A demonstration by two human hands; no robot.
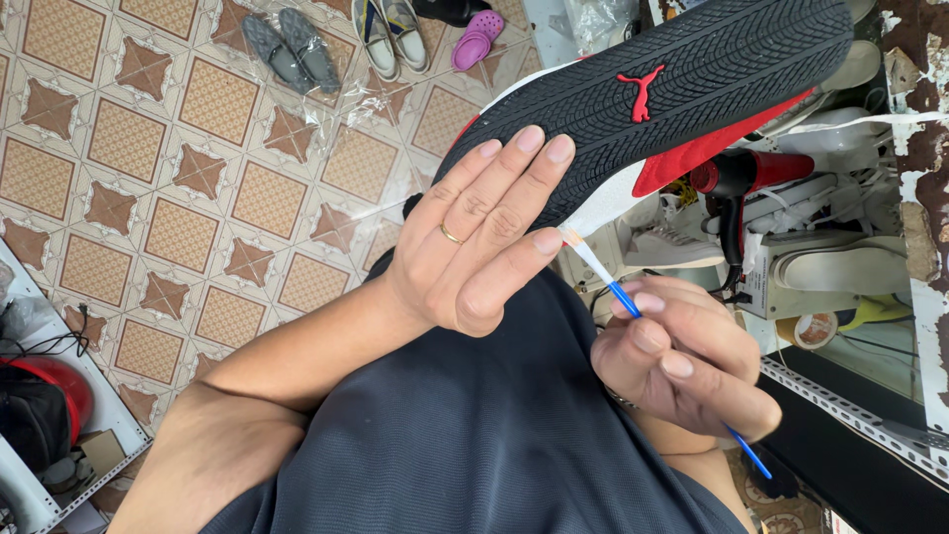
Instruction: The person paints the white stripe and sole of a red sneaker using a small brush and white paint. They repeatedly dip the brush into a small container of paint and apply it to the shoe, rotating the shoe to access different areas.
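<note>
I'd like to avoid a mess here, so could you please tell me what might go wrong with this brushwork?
The thin blue-handled brush touches the shoe's white sole edge right beside the left hand fingertips, so whatever it applies might smear onto them. The right hand pinches the handle mid-shaft, so the tip may wander onto the black tread.

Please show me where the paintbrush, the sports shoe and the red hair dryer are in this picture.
paintbrush (621, 295): head view, on the blue handle just above the right hand's fingers.
sports shoe (672, 59): head view, on the black ribbed sole.
red hair dryer (766, 170): head view, on the red barrel behind the shoe.
</note>
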